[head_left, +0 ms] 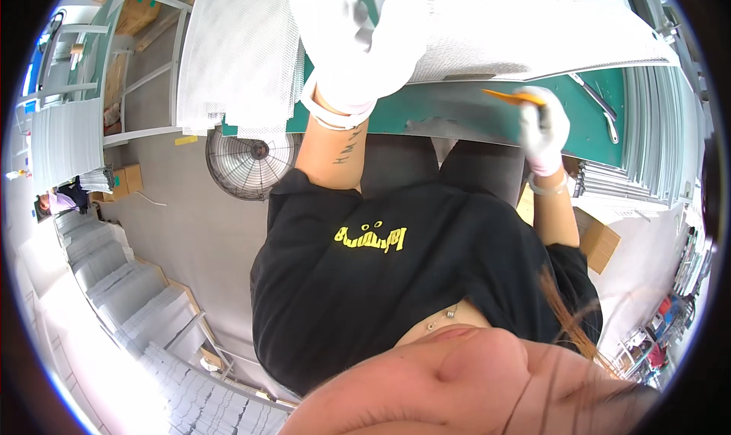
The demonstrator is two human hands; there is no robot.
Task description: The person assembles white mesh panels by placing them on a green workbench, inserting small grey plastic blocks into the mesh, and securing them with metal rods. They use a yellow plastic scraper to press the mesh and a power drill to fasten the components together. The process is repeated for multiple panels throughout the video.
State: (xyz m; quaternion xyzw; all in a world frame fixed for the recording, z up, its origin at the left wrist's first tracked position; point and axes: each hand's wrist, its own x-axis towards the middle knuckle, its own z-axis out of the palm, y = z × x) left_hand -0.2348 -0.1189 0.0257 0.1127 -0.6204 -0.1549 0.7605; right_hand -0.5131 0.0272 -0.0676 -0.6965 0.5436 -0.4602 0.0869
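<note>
— Both hands gloved. Left hand (358,39): fingers pressed flat on the white mesh sheet (525,31), which lies across the green cutting mat (472,111) and overhangs its near edge.
— And the right?
— Right hand (542,130): fingers curled round an orange-bladed knife (514,97), tip at the sheet's near edge, over the mat.
— Step?
— Trimming, I judge, with the sheet pinned for a cut. The next move calls for steady pressure and a blade path clear of the left fingers.
</note>
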